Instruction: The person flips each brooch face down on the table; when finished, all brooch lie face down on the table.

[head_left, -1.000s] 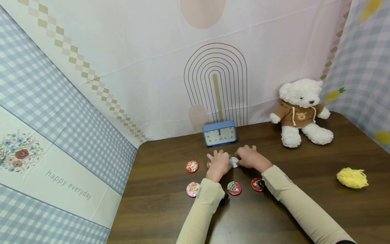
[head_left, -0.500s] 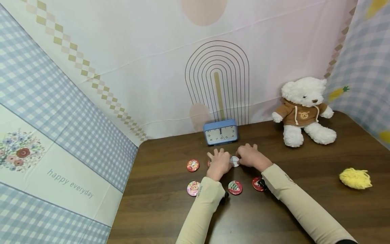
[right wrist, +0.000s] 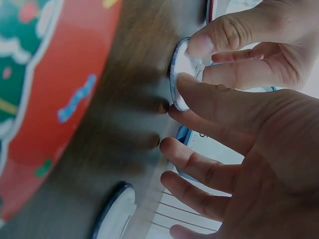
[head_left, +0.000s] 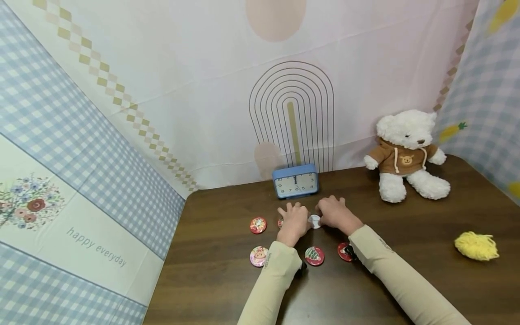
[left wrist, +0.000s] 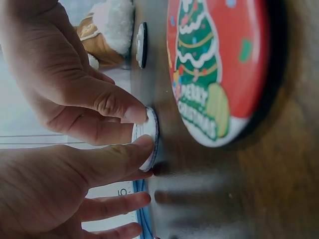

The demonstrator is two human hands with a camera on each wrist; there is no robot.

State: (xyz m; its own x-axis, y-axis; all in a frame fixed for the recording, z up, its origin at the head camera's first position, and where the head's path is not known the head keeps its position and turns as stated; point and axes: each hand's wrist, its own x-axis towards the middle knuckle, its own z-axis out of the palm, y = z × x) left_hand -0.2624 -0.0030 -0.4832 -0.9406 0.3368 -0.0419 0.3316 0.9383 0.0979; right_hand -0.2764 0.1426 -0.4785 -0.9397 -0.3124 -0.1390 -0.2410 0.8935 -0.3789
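In the head view, a round button badge (head_left: pixel 314 221) shows its white back between my two hands, in front of the blue clock. My left hand (head_left: pixel 295 222) pinches its left side, thumb on the white face, other fingers spread. From the right, my right hand (head_left: pixel 334 213) pinches the same badge (right wrist: pixel 185 69) between thumb and index finger. Nearer to me lies a red Christmas-tree badge (head_left: pixel 314 256). Another badge (head_left: pixel 280 223) is mostly hidden by my left hand. The right wrist view shows one more white-backed badge (right wrist: pixel 118 214) beyond my right hand.
A blue clock (head_left: pixel 295 181) stands by the back wall. At left lie a red badge (head_left: pixel 257 225) and a pink badge (head_left: pixel 258 256); another red badge (head_left: pixel 344 251) is partly under my right wrist. A white teddy bear (head_left: pixel 408 155) and yellow yarn (head_left: pixel 476 246) are at right.
The head view has shifted slightly. Both hands stay on the white-backed badge with hardly any movement, and the other things keep their places.
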